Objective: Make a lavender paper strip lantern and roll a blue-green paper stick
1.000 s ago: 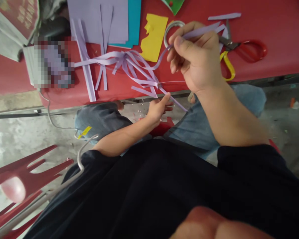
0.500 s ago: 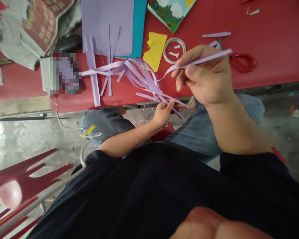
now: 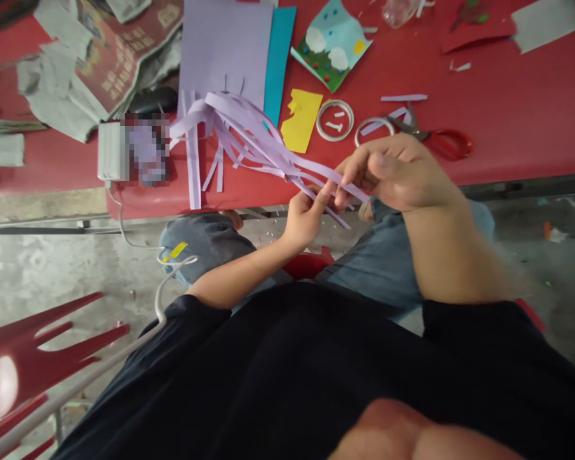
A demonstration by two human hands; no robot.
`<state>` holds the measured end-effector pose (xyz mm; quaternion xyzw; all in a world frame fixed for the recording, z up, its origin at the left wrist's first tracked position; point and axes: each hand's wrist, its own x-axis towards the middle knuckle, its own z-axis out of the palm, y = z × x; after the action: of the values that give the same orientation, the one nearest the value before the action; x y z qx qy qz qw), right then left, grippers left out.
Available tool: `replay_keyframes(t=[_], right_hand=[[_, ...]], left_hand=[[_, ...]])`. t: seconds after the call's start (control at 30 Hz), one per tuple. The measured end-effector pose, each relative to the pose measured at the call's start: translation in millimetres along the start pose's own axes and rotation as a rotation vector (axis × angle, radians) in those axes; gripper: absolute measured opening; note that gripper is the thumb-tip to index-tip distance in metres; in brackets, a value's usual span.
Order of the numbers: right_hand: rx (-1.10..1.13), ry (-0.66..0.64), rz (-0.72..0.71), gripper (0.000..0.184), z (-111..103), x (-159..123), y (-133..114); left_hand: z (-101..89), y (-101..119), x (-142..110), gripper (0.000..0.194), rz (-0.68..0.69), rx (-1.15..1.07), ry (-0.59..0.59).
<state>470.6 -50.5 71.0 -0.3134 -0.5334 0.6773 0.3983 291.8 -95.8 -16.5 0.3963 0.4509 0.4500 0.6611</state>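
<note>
My left hand [image 3: 306, 216] is closed on the gathered end of a bundle of light purple paper strips [image 3: 253, 131], just off the table's front edge. Beyond its fingers, a few strip ends stick out to the lower right. The looped side of the bundle fans left over the table. My right hand [image 3: 402, 171] is beside the left one, its curled fingertips on one purple paper strip [image 3: 323, 168] whose end pokes out below them. Under the loops lie loose purple strips [image 3: 195, 172] and a purple paper sheet [image 3: 225, 45].
On the red table [image 3: 517, 134] lie red-handled scissors [image 3: 448, 144], a tape roll [image 3: 320, 128], another ring [image 3: 359, 133], a yellow paper scrap [image 3: 301, 121], a teal sheet [image 3: 278, 70] and a painted card [image 3: 333, 48]. A white box [image 3: 111, 152] with a cable stands left, near crumpled newspaper [image 3: 57, 89].
My right hand has come down and left with its strip, now close to my left hand. The bundle's loops have shifted up and left. The view has moved slightly, showing more of the table's far side.
</note>
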Motion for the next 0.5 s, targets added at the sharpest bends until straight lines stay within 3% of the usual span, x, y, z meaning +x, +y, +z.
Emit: replay_keyframes(t=[0.17,0.3,0.5], right_hand=[[-0.034,0.101,0.209,0.033,7,19,15],[-0.118,0.053,0.341,0.025,11,33,22],[-0.15,0.086,0.368,0.027,27,45,30]], left_hand=[[-2.4,-18,-1,0.033,-0.002,-0.036,-0.059],[-8.2,-35,1,0.046,0.011,-0.041,-0.055],[-24.5,-45,-3,0.053,0.037,0.025,-0.013]])
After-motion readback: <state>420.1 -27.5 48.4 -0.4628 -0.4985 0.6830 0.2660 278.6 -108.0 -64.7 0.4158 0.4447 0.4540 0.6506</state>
